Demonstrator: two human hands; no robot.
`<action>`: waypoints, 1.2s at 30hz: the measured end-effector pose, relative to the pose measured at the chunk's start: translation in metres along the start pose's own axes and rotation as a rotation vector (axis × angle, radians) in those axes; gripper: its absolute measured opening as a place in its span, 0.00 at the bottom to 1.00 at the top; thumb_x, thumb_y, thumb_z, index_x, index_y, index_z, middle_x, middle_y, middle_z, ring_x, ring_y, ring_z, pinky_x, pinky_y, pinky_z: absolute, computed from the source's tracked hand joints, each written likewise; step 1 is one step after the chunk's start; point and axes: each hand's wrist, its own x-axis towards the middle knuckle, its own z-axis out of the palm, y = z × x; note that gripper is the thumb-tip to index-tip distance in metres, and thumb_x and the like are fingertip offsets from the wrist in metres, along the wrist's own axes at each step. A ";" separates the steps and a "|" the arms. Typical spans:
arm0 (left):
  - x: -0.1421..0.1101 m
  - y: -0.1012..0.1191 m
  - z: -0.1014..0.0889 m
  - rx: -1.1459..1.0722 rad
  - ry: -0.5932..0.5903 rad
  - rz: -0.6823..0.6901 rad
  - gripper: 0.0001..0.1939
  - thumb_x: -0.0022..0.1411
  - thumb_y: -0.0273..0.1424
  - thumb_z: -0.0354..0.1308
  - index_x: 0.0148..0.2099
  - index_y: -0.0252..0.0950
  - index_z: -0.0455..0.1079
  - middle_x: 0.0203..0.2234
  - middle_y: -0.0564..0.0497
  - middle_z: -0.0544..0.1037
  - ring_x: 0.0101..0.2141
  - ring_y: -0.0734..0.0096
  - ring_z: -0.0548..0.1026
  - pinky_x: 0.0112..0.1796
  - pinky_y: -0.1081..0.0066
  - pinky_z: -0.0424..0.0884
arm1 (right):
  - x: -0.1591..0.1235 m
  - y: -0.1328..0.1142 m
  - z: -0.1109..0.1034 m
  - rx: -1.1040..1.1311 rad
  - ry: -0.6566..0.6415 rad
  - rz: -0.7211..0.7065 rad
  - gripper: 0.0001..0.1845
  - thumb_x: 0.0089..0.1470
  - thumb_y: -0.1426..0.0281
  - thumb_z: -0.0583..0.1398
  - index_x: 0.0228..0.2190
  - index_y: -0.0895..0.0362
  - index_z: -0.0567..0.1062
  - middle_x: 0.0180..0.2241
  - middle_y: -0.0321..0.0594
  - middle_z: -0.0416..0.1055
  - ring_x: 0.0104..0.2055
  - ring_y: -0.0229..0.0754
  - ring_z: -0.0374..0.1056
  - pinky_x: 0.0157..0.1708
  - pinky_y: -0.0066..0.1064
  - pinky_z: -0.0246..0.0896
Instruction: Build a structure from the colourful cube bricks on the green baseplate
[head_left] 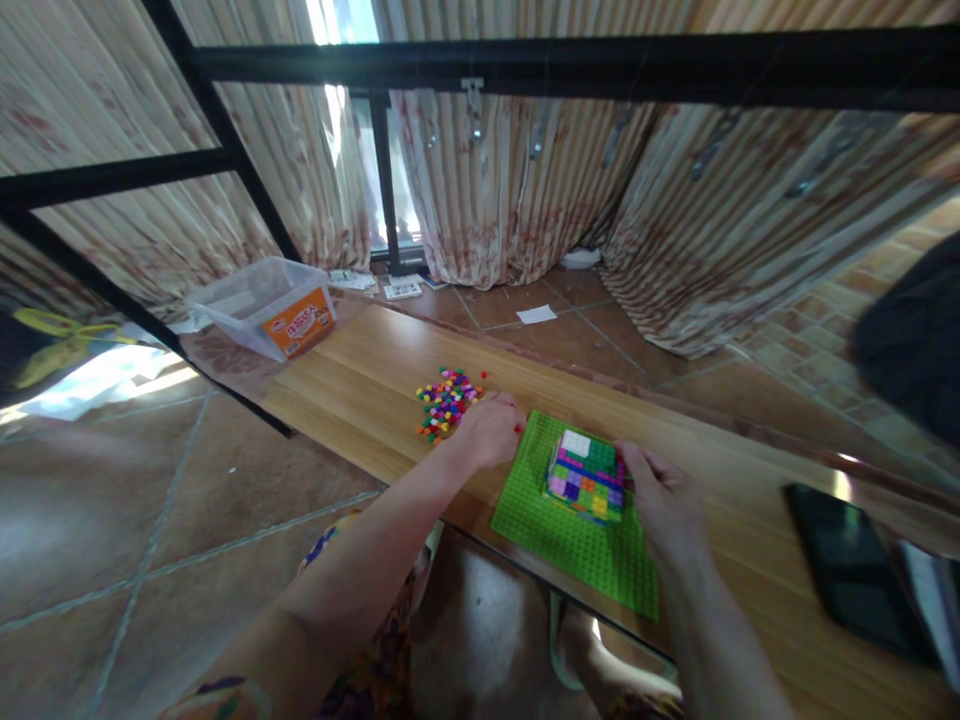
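A block-like structure of multicoloured toy bricks [585, 478], with a white patch on top, stands on a green studded baseplate [517, 505]. My right hand [664, 495] is closed at the structure's right side, its fingertips against the upper right edge. What lies under those fingertips is partly hidden. My left hand [489, 432] is between the baseplate and a pile of small loose bricks [446, 400], with fingers curled together. A tiny red brick [517, 428] shows at its fingertips, near the baseplate's left edge.
The wooden bench [360, 360] carries a clear plastic bin [255, 300] with an orange label at its far left end. A dark tablet-like device [855, 560] lies at the right. A black metal frame [525, 68] crosses in front of the curtains [510, 190]. Papers [536, 314] lie on the tiled floor.
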 end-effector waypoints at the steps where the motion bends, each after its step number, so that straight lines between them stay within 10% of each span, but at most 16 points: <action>1: 0.000 0.000 0.000 -0.002 0.002 -0.008 0.12 0.61 0.27 0.51 0.37 0.34 0.77 0.39 0.41 0.77 0.45 0.59 0.74 0.52 0.62 0.67 | 0.000 0.000 0.000 -0.006 0.000 0.001 0.22 0.48 0.53 0.63 0.34 0.58 0.82 0.27 0.38 0.78 0.30 0.42 0.72 0.28 0.29 0.65; 19: 0.000 -0.005 -0.002 -0.042 0.013 -0.087 0.10 0.60 0.23 0.51 0.38 0.36 0.73 0.32 0.47 0.79 0.37 0.63 0.77 0.40 0.67 0.70 | 0.003 0.004 0.000 -0.003 -0.004 -0.031 0.23 0.49 0.53 0.62 0.35 0.59 0.82 0.29 0.39 0.78 0.32 0.42 0.72 0.31 0.29 0.65; 36: 0.013 0.056 0.000 -1.403 0.248 -0.047 0.05 0.52 0.25 0.63 0.34 0.32 0.74 0.28 0.51 0.79 0.29 0.76 0.75 0.35 0.75 0.71 | -0.010 -0.023 0.011 -0.027 -0.040 -0.467 0.11 0.54 0.62 0.62 0.36 0.51 0.82 0.39 0.40 0.77 0.43 0.43 0.72 0.46 0.37 0.66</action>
